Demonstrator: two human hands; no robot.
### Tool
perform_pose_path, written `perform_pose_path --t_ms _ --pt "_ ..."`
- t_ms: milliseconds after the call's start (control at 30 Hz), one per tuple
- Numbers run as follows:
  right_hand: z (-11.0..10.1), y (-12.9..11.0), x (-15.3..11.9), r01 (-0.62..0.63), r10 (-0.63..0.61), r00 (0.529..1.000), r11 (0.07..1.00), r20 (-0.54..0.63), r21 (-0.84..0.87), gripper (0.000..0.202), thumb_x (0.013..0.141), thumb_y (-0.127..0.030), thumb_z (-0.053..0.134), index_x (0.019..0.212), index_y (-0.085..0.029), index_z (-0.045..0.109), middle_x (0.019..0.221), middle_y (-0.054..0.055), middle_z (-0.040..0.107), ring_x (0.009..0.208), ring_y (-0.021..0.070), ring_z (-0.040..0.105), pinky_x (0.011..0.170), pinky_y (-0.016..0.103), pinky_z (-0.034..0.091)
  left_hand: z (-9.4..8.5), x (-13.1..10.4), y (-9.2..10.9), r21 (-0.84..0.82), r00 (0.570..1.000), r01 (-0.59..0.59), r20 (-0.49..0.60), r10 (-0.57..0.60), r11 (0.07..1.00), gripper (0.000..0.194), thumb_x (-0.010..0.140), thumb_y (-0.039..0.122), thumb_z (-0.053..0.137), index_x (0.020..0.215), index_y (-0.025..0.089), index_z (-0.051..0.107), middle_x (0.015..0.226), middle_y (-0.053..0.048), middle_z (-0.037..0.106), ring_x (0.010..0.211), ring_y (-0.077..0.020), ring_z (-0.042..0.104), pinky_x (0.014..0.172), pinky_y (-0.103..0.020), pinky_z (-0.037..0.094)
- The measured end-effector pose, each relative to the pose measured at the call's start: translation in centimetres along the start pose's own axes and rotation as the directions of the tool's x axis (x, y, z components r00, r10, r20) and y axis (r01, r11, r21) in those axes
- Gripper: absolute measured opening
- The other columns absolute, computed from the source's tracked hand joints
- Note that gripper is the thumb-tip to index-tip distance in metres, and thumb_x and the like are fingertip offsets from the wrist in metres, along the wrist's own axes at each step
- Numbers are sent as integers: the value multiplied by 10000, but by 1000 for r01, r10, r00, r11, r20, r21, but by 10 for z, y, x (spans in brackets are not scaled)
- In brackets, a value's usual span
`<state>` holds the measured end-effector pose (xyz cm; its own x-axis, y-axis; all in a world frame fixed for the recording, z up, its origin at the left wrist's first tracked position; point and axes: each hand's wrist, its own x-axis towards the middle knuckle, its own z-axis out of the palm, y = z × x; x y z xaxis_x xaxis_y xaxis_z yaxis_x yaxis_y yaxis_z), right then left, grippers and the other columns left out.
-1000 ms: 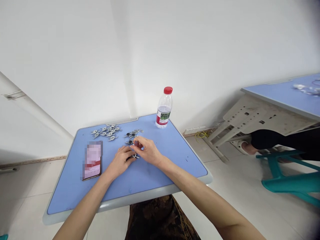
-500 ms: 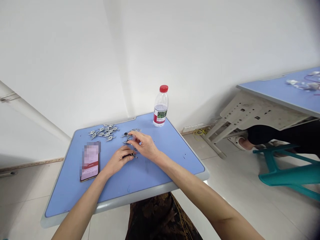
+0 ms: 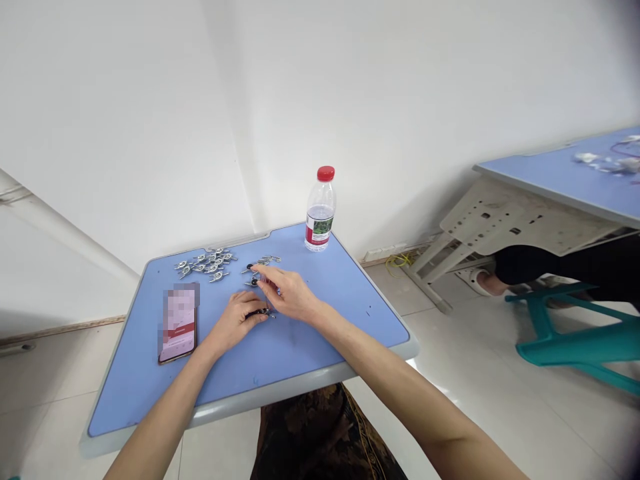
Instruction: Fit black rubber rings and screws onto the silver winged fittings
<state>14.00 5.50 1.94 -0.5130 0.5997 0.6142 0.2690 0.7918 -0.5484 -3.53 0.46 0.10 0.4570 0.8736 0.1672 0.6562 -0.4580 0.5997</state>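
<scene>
My left hand (image 3: pixel 241 316) rests on the blue table, its fingers closed on a small dark-and-silver metal part (image 3: pixel 265 311). Just above that part, my right hand (image 3: pixel 290 291) pinches what looks like a small screwdriver (image 3: pixel 267 299) with a clear handle; its thin shaft points down at the part. Most of the handle is hidden by the fingers. Close to my right fingertips lie metal parts with round black pieces (image 3: pixel 254 282). Behind them are a few more silver pieces (image 3: pixel 270 259). A heap of similar small metal parts (image 3: pixel 207 262) is spread at the back left.
A phone (image 3: pixel 179 327) with a lit screen lies left of my left hand. A water bottle (image 3: pixel 320 220) with a red cap stands at the back right corner. Further right are another table (image 3: pixel 550 180), a teal stool (image 3: pixel 565 347) and a person's leg (image 3: pixel 540 270).
The view has shifted slightly. My right hand stays over the metal part with its fingers a little changed, and my left hand keeps its hold.
</scene>
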Motion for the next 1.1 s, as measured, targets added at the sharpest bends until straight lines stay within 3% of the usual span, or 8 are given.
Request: perform_pose_path --t_ms 200,467,700,867,1100 --pt "-13 1 -1 -22 11 995 993 97 116 288 910 -160 457 1172 -194 572 985 58 683 776 143 612 709 274 496 3 -2 1 70 999 29 -48 -25 997 158 852 294 612 974 235 693 959 -52 646 966 -224 573 904 -411 382" --pt "-34 -6 3 -3 -71 958 967 279 256 251 926 -152 429 1073 -200 627 975 38 681 814 136 612 740 261 479 4 -2 2 47 998 37 -56 -35 998 147 842 260 623 971 244 691 1034 -50 656 1044 -238 563 944 -421 371" --pt "-34 -6 2 33 -67 969 989 236 145 185 898 -125 468 960 -196 626 804 12 656 686 122 568 644 233 442 5 -2 1 50 997 49 -68 -46 998 152 833 254 635 970 245 698 1018 -46 660 1002 -232 580 926 -417 380" --pt "-24 -7 -2 125 -140 967 989 212 81 74 890 -163 513 870 -186 581 771 22 620 702 133 547 642 238 422 4 -1 1 38 997 45 -57 -43 998 143 826 246 634 954 238 699 1001 -42 651 969 -228 578 886 -398 401" --pt "-12 -6 -5 16 -20 997 998 81 58 139 861 -264 570 769 -191 496 657 -17 535 599 109 491 553 214 392 3 -2 5 49 994 90 -60 -87 995 120 813 260 637 918 220 680 883 -27 632 885 -211 573 860 -379 397"
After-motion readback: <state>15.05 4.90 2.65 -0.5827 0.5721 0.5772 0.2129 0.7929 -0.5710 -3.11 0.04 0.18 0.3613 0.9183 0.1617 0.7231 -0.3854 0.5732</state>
